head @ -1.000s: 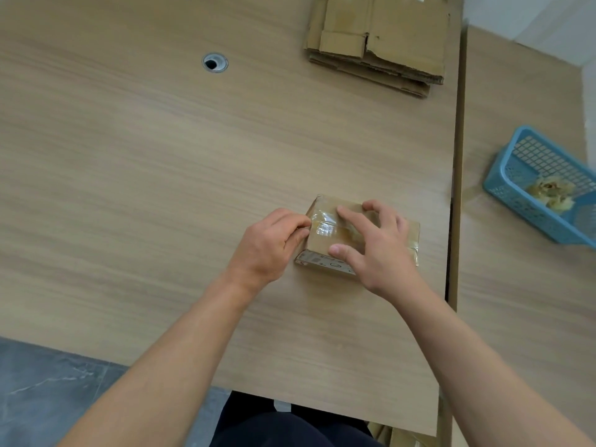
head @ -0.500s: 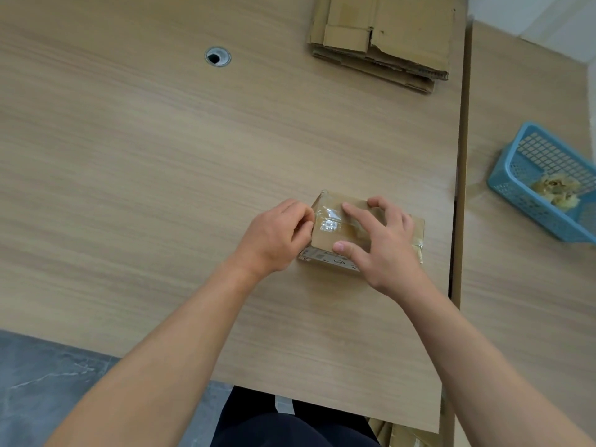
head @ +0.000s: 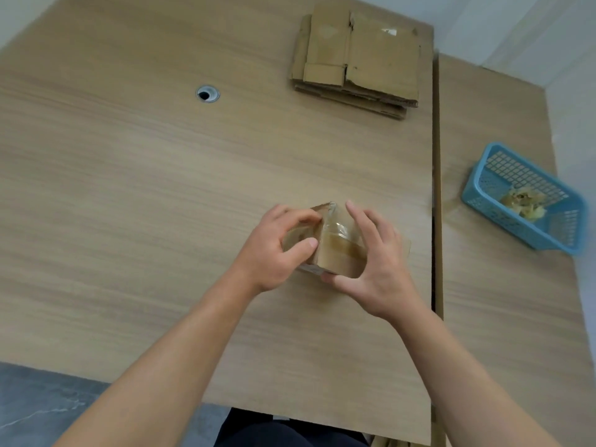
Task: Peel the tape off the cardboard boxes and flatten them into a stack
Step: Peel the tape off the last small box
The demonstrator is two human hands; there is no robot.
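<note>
A small brown cardboard box [head: 338, 258] wrapped in clear glossy tape [head: 338, 229] is tilted up off the wooden table between both hands. My left hand [head: 277, 250] grips its left end, fingers curled over the top edge by the tape and thumb on the side. My right hand [head: 375, 262] holds the right side, thumb under the near bottom edge and fingers spread over the top. A stack of flattened cardboard boxes [head: 358, 59] lies at the far side of the table.
A blue plastic basket [head: 503, 204] holding crumpled tape scraps sits on the adjoining table at the right. A narrow gap [head: 435, 188] runs between the two tables. A round cable hole [head: 207, 93] is at the far left.
The box has been tipped up from lying flat on the table. My left fingers have moved onto its top edge, and my right thumb has slid under it.
</note>
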